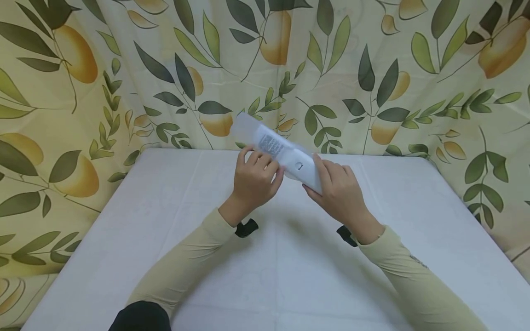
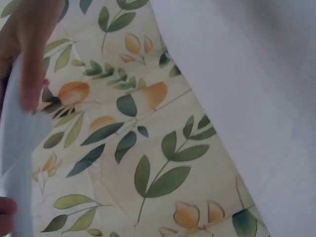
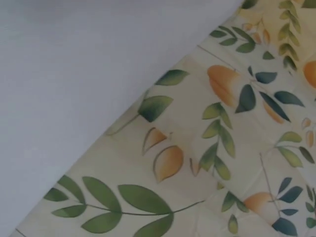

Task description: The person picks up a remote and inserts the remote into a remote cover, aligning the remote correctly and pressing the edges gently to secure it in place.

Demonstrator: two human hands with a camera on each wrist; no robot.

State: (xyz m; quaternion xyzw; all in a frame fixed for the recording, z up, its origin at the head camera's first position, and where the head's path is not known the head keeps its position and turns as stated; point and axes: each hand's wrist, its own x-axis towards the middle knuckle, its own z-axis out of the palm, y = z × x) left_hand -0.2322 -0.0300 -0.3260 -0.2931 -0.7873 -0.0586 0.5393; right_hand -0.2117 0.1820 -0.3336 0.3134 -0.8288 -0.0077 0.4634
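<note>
Left hand (image 1: 256, 181) first, fingers curled and pinching the near edge of a white packet (image 1: 299, 161), whose clear flap juts up and away beyond them. Now across: the packet slants down to the right between both hands, printed side showing, held above the white table (image 1: 290, 285). And the right hand (image 1: 340, 187) grips its lower end, thumb on the near side.

The tabletop (image 1: 265, 285) is white, with faint creases. Soft shadows lie from its middle toward the near edge.
</note>
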